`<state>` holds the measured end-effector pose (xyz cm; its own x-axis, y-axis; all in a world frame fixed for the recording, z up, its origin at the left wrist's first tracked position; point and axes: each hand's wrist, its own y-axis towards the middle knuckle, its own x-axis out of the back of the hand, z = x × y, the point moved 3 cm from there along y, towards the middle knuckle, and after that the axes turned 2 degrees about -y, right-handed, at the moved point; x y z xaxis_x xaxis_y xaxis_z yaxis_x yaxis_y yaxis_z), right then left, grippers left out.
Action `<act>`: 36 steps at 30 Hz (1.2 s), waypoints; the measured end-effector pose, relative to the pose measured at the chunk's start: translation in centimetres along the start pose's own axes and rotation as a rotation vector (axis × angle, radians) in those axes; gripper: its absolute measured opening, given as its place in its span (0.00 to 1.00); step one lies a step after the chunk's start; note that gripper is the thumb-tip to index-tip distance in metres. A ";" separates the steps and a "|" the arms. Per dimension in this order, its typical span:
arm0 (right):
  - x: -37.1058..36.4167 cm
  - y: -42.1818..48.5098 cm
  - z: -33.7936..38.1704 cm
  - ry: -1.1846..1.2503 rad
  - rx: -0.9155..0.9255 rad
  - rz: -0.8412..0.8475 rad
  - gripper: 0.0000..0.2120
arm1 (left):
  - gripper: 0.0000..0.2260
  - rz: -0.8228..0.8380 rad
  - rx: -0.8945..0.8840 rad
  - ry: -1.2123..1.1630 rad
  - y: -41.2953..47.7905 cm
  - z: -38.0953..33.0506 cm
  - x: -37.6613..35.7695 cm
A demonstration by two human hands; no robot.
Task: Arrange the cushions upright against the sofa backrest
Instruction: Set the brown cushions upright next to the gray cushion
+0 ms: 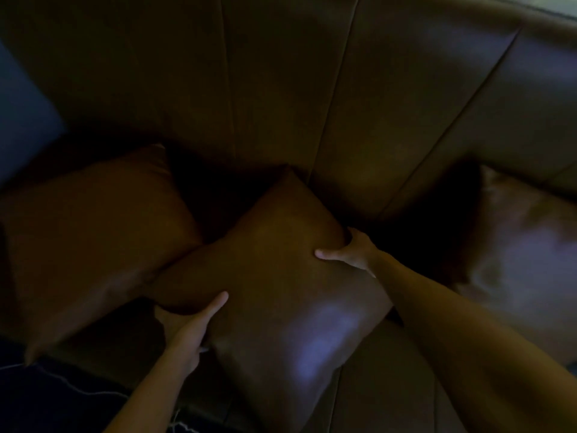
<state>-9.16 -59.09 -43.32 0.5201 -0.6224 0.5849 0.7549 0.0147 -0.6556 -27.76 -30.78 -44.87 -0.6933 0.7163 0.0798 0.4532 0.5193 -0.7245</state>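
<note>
The light was dim and everything brown ran together. At the far left a cushion (93,232) lay tilted on the sofa seat (384,389), its upper edge near the sofa backrest (281,89); whether it touched the backrest could not be told in the shadow. Its right corner overlapped or touched the middle cushion (274,292). The left hand (190,329) gripped the middle cushion's lower left edge, thumb on top of the face and fingers curled underneath, out of sight. That cushion was turned like a diamond, one corner pointing up toward the backrest and the opposite corner toward the front of the seat, so it was lying slanted rather than standing upright. The right hand (349,253) clasped its upper right edge, thumb pressed flat on the face, fingers wrapped behind. Further right, past a dark gap, a third cushion (524,254) rested at the sofa's right end, well apart from the held one.
</note>
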 end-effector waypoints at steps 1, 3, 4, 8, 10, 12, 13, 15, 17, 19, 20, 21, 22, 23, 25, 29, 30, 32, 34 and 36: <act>0.4 -0.7 -0.4 0.038 0.003 -0.015 0.67 | 0.58 0.014 -0.032 0.006 -0.3 -0.7 -0.2; 1.0 -2.1 -0.9 0.112 0.008 -0.030 0.62 | 0.58 0.028 -0.085 0.033 -0.9 -2.1 -0.8; 1.2 -2.7 -1.1 0.137 0.015 -0.032 0.61 | 0.59 0.026 -0.108 0.046 -1.1 -2.7 -0.9; 1.8 -5.0 -2.1 0.194 0.025 -0.060 0.63 | 0.59 0.033 -0.277 0.109 -2.7 -5.8 -1.8; 2.2 -6.2 -3.0 0.252 0.022 -0.096 0.61 | 0.56 0.040 -0.396 0.139 -3.7 -7.5 -2.8; 2.1 -7.4 -4.0 0.343 0.030 -0.135 0.60 | 0.54 0.060 -0.496 0.140 -4.7 -9.1 -4.0; 2.1 -8.1 -4.4 0.400 0.036 -0.166 0.61 | 0.53 0.074 -0.532 0.137 -5.1 -10.0 -4.9; 2.2 -9.0 -5.2 0.519 0.053 -0.241 0.61 | 0.50 0.122 -0.565 0.115 -5.6 -11.7 -6.7; 2.8 -9.2 -5.7 0.608 0.069 -0.303 0.61 | 0.50 0.215 -0.541 0.109 -5.6 -13.1 -8.8; 3.3 -8.9 -6.1 0.676 0.064 -0.334 0.60 | 0.53 0.279 -0.503 0.143 -5.7 -14.0 -10.9; 3.5 -8.6 -6.5 0.701 0.053 -0.343 0.59 | 0.52 0.301 -0.494 0.175 -5.5 -14.2 -12.0; 3.6 -8.3 -6.8 0.725 0.037 -0.350 0.57 | 0.51 0.306 -0.505 0.218 -5.2 -14.2 -13.0; 3.5 -8.1 -7.2 0.750 0.026 -0.349 0.55 | 0.50 0.305 -0.522 0.259 -5.0 -14.4 -13.9; 3.4 -8.0 -7.4 0.770 0.024 -0.339 0.53 | 0.50 0.307 -0.536 0.284 -4.7 -14.5 -14.9; 3.4 -7.7 -7.7 0.785 0.040 -0.315 0.51 | 0.51 0.321 -0.528 0.317 -4.1 -14.9 -16.6; 3.6 -6.9 -7.9 0.819 0.043 -0.355 0.50 | 0.51 0.331 -0.535 0.372 -2.8 -15.7 -17.9; 3.5 -6.9 -8.0 0.828 0.033 -0.372 0.51 | 0.51 0.344 -0.560 0.385 -2.8 -16.0 -18.3; 3.3 -7.2 -8.5 0.831 0.021 -0.395 0.53 | 0.50 0.378 -0.603 0.410 -3.2 -16.4 -19.4; 3.5 -7.1 -8.9 0.799 0.024 -0.403 0.52 | 0.50 0.413 -0.605 0.432 -3.1 -16.9 -20.3; 4.0 -6.8 -8.9 0.762 0.021 -0.381 0.51 | 0.50 0.427 -0.592 0.451 -2.7 -17.1 -20.8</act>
<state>-15.77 -68.61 -40.81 -0.1765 -0.9444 0.2775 0.8351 -0.2929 -0.4656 -4.97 -39.12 -32.86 -0.1645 0.9574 0.2374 0.9296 0.2310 -0.2873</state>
